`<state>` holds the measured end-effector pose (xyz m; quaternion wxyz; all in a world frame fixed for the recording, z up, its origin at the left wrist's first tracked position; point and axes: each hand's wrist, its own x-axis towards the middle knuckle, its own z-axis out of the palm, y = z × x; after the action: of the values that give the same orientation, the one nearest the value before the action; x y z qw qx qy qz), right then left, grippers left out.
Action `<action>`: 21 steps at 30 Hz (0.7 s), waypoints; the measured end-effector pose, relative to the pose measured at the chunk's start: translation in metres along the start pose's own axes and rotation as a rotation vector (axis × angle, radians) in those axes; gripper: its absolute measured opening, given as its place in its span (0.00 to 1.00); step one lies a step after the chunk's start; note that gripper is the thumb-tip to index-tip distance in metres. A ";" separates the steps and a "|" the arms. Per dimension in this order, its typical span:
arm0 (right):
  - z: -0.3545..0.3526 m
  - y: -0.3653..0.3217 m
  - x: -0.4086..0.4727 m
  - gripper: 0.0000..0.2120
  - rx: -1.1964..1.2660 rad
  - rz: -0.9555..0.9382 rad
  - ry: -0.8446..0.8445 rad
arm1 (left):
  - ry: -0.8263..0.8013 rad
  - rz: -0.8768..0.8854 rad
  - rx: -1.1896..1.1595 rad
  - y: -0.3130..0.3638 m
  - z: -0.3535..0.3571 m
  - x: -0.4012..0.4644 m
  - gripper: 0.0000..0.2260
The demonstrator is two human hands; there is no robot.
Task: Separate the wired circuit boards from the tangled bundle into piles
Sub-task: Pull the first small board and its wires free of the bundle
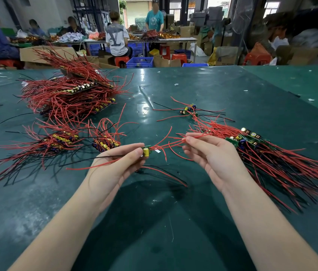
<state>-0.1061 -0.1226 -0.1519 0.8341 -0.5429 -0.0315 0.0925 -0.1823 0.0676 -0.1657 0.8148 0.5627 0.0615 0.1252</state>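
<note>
While the left hand pinches one board by its yellow capacitor end above the table, the right hand pinches that board's red wires where they run toward the bundle at right. Done well, I judge, the right fingers slide along the wires to free them strand by strand, no yanking, so solder joints survive; then the board goes left to the piles.
</note>
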 end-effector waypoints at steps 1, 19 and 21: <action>-0.001 0.000 0.000 0.05 -0.067 -0.018 0.001 | 0.004 0.005 -0.001 0.000 0.000 0.000 0.09; -0.003 -0.006 -0.003 0.05 -0.245 0.075 -0.261 | 0.117 0.006 -0.151 0.007 -0.005 0.007 0.11; -0.001 -0.007 -0.001 0.07 -0.041 0.110 -0.238 | 0.123 0.000 -0.167 0.007 -0.005 0.008 0.12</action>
<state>-0.1062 -0.1259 -0.1460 0.8068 -0.5460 -0.1026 0.2013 -0.1772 0.0764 -0.1607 0.8535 0.4843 0.1006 0.1642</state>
